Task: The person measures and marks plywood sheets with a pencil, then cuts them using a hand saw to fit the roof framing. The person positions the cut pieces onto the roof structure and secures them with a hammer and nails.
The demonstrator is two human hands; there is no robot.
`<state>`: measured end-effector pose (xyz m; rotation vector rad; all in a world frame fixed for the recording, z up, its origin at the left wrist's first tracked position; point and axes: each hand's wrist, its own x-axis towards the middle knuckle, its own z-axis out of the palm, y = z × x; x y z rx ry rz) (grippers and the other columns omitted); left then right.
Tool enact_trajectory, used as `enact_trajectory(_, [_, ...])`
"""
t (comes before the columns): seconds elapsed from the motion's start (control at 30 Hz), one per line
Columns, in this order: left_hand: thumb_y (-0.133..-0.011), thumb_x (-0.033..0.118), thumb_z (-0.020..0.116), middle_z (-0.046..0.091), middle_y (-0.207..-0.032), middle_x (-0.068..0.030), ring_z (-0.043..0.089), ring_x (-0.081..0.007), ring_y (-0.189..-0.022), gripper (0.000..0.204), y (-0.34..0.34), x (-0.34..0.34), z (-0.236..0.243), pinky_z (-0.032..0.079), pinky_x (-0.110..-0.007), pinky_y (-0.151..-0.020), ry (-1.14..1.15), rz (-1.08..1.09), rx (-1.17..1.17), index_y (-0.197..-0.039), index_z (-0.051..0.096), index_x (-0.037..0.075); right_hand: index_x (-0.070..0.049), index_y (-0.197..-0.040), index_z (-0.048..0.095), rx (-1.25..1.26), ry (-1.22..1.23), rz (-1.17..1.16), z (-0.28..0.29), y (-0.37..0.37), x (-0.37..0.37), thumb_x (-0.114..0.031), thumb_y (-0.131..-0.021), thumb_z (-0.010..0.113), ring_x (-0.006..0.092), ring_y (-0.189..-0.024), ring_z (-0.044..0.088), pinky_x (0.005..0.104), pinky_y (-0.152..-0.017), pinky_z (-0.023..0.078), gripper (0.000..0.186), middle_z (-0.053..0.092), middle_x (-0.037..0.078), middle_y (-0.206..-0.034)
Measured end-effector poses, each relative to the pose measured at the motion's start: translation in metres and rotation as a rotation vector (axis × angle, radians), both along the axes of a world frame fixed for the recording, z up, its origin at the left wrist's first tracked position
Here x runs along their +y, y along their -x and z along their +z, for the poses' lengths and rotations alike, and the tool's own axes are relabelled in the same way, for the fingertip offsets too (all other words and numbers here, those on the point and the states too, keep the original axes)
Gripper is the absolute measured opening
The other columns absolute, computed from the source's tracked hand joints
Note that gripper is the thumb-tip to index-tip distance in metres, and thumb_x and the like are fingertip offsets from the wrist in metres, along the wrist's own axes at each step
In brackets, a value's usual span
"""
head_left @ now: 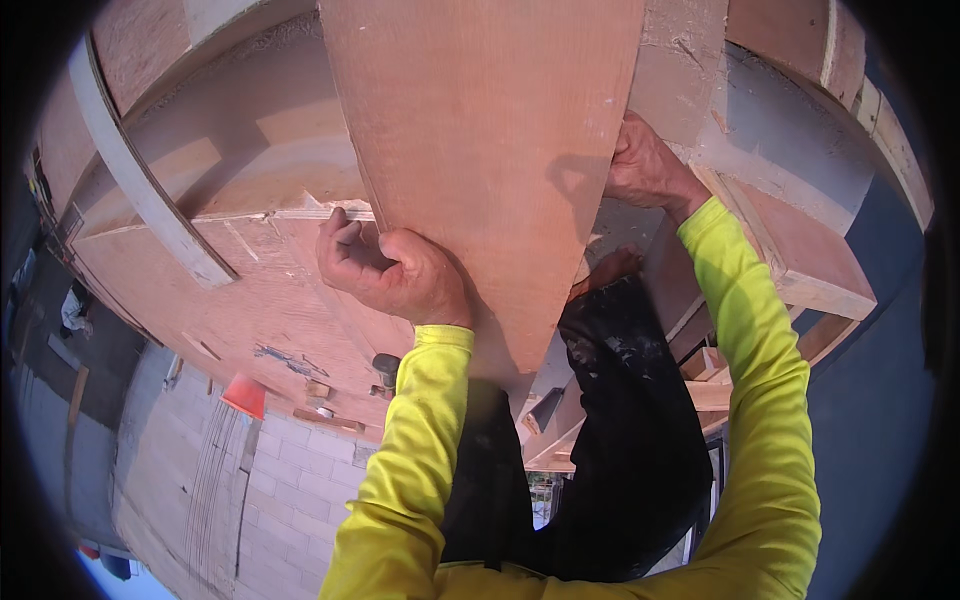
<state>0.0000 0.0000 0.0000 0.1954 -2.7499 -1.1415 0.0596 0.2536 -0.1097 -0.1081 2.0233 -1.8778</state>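
A long reddish plywood board [480, 150] lies lengthwise up the middle of the view, over my lap. My left hand [390, 270] is at its left edge, palm partly up, fingers loosely curled and apart, nothing visible in them, beside a rough pale plywood edge [300, 213]. Higher up on the other side, my right hand [650, 160] has its fingers bent tight at the board's right edge, fingertips partly hidden.
Curved plywood formwork [220, 280] with a pale strip [150, 180] surrounds me, with timber framing [810, 270] at right. A dark tool [386, 372] and orange object [243, 396] sit low left. Beyond are paving [290, 500] and a distant person [75, 310].
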Motion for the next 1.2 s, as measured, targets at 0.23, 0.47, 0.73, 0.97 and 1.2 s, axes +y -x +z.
enact_trajectory(0.23, [-0.080, -0.008, 0.040, 0.045, -0.132, -0.0172, 0.050, -0.0285, -0.120, 0.045, 0.003, -0.002, 0.003, 0.039, -0.041, -0.110, 0.038, 0.044, -0.030, -0.124, 0.044, -0.002, -0.002, -0.097, 0.069, -0.106, -0.211, -0.226, -0.018, 0.017, -0.033, -0.026, -0.084, 0.076, 0.0302, -0.081, 0.066, 0.0433, -0.075, 0.053, 0.028, 0.067, 0.020, -0.086])
enact_trajectory(0.47, [-0.080, -0.008, 0.040, 0.045, -0.132, -0.0173, 0.050, -0.0288, -0.122, 0.042, 0.002, -0.003, 0.003, 0.042, -0.039, -0.106, 0.010, -0.068, 0.024, -0.121, 0.045, -0.001, -0.003, -0.089, 0.068, -0.049, -0.169, -0.141, -0.026, 0.040, -0.073, -0.029, -0.086, 0.075, 0.0309, -0.075, 0.062, 0.0419, -0.073, 0.051, 0.027, 0.064, 0.018, -0.078])
enact_trajectory(0.73, [-0.081, -0.007, 0.041, 0.045, -0.133, -0.0196, 0.049, -0.0306, -0.119, 0.041, 0.002, -0.002, -0.001, 0.047, -0.039, -0.099, 0.094, -0.013, 0.019, -0.121, 0.045, -0.003, -0.003, -0.080, 0.067, -0.020, -0.139, 0.043, 0.015, 0.046, -0.025, -0.032, -0.088, 0.074, 0.0316, -0.068, 0.058, 0.0404, -0.071, 0.048, 0.031, 0.060, 0.016, -0.068])
enact_trajectory(0.97, [-0.077, -0.006, 0.044, 0.052, -0.128, -0.0214, 0.048, -0.0369, -0.120, 0.039, 0.006, 0.006, 0.009, 0.045, -0.044, -0.100, 0.160, 0.067, 0.016, -0.116, 0.050, -0.004, -0.004, -0.079, 0.062, -0.422, -0.437, -0.010, 0.135, -0.037, 0.089, -0.035, -0.090, 0.071, 0.0209, -0.058, 0.044, 0.0344, -0.062, 0.040, 0.033, 0.042, 0.006, -0.058])
enact_trajectory(1.2, [-0.072, -0.003, 0.046, 0.056, -0.125, -0.0187, 0.049, -0.0400, -0.121, 0.044, 0.008, 0.007, 0.006, 0.038, -0.054, -0.103, 0.343, -0.027, 0.134, -0.116, 0.051, -0.002, -0.004, -0.112, 0.062, -0.544, -0.226, -0.457, 0.192, -0.033, 0.048, -0.031, -0.089, 0.079, 0.0077, -0.065, 0.040, 0.0253, -0.061, 0.036, 0.039, 0.043, -0.005, -0.071])
